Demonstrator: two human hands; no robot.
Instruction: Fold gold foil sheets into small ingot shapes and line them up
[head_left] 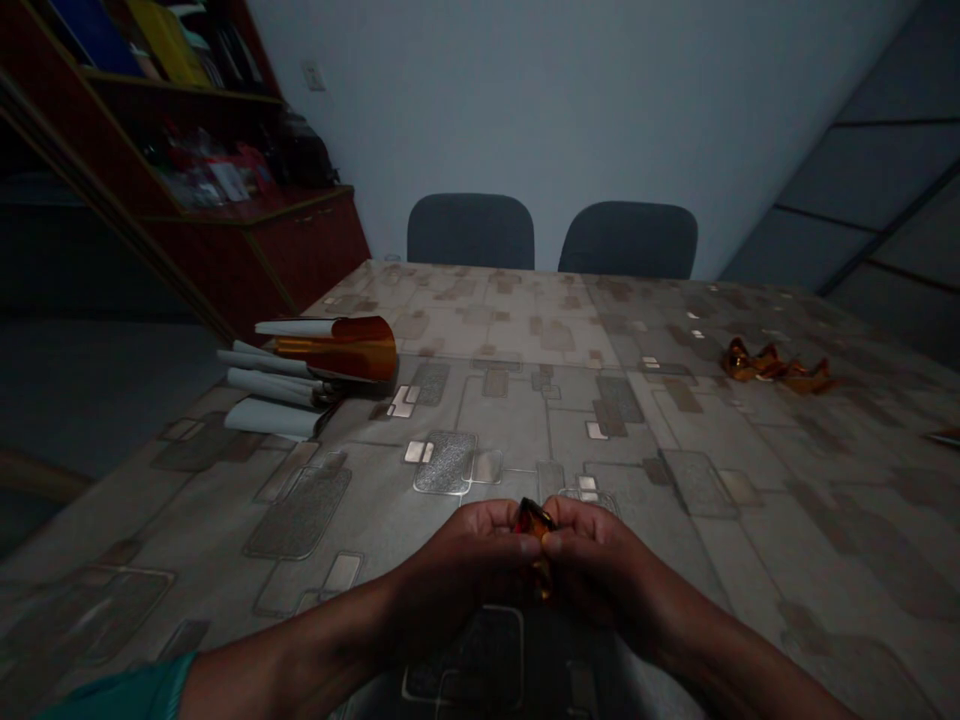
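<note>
Nearest, low at the left edge, a teal sleeve (pixel 127 692) at the left forearm. Just above the near table edge, the left hand (pixel 457 570) and the right hand (pixel 607 570) close together, fingers curled and clenched, thumbs and forefingers pinching a twisted strip of amber film (pixel 534 520) from either side, its lower end hanging between the hands. Under the hands and across the table, a grey vinyl tablecloth (pixel 517 420) printed with rounded rectangles. Farther out, near the left side of the table, a stack of white rolls (pixel 274 395), with a curled sheet of amber film (pixel 337 348) on top, well apart from both hands. On the right, a loose heap of crumpled amber scraps (pixel 772 367); at the right edge of the view, one more amber piece (pixel 945 435), too cut off to make out. Beyond the far table edge, two dark grey chair backs (pixel 471 232) side by side before a pale wall (pixel 525 100); far left, a dark red wooden cabinet (pixel 255 250) with cluttered shelves; far right, grey panelled doors (pixel 862 180).
</note>
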